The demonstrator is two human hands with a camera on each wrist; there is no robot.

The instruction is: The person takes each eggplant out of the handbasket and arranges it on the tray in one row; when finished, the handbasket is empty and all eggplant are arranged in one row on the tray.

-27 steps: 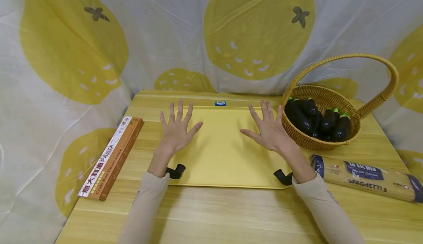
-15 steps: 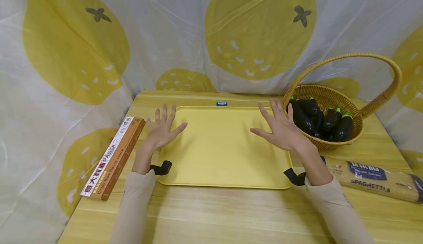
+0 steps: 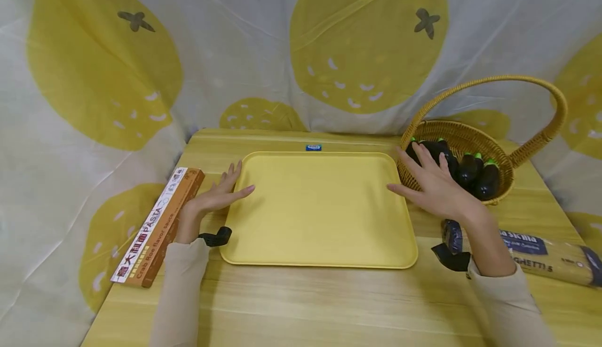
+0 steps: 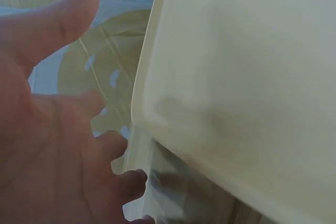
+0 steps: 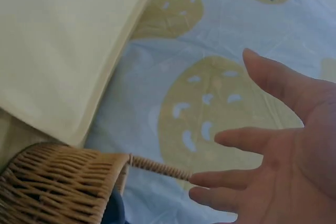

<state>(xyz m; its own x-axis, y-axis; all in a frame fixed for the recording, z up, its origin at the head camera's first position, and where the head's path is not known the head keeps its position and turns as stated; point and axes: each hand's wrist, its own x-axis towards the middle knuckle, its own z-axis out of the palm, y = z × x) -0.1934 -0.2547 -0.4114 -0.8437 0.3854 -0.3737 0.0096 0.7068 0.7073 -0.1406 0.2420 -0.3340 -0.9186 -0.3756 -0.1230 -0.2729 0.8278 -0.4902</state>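
A yellow rectangular tray (image 3: 320, 211) lies flat on the wooden table. My left hand (image 3: 213, 195) is held over the tray's left edge, thumb stretched inward and fingers spread; in the left wrist view, that hand (image 4: 58, 145) has nothing in its palm. Off the tray's right side, my right hand (image 3: 437, 190) hovers with straight fingers, covering part of the wicker basket (image 3: 470, 135) and its black eggplants (image 3: 470, 172). Whether it touches the basket is unclear in the head view. In the right wrist view, the right hand (image 5: 289, 166) holds nothing.
At the left lies a long orange and white pasta box (image 3: 160, 227). A spaghetti packet (image 3: 555, 261) is on the right, partly behind my right forearm. Behind the tray sits a small blue packet (image 3: 313, 148). A lemon-print cloth (image 3: 254, 49) hangs at the back.
Both hands have moved apart: the left one outward to the tray's left edge, the right one outward in front of the basket. Tray, basket and packages have stayed in place.
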